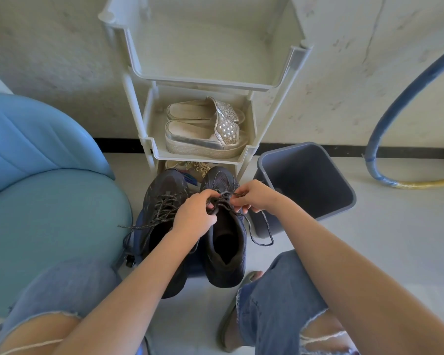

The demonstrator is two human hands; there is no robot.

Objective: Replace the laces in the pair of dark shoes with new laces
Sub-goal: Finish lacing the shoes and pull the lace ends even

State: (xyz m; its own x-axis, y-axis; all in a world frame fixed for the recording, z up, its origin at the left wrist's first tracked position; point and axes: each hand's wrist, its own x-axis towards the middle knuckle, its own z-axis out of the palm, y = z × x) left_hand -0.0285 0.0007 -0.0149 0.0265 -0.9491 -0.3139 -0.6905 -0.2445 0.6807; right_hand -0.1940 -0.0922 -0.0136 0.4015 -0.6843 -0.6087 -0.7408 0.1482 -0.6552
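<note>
Dark lace (226,194) on the shoe (224,274) beside the bin (308,180): our left hand (194,217) and right hand (255,196) pinched it, seemingly unlacing; next, we needed eyelet-by-eyelet pulls.

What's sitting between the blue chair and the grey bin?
The dark shoes, with left hand and right hand pinching the lace of the one nearer the bin; head view.

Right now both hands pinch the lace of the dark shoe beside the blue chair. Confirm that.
Wrong shoe. The head view shows the left hand and right hand pinching the lace of the dark shoe beside the grey bin.
</note>
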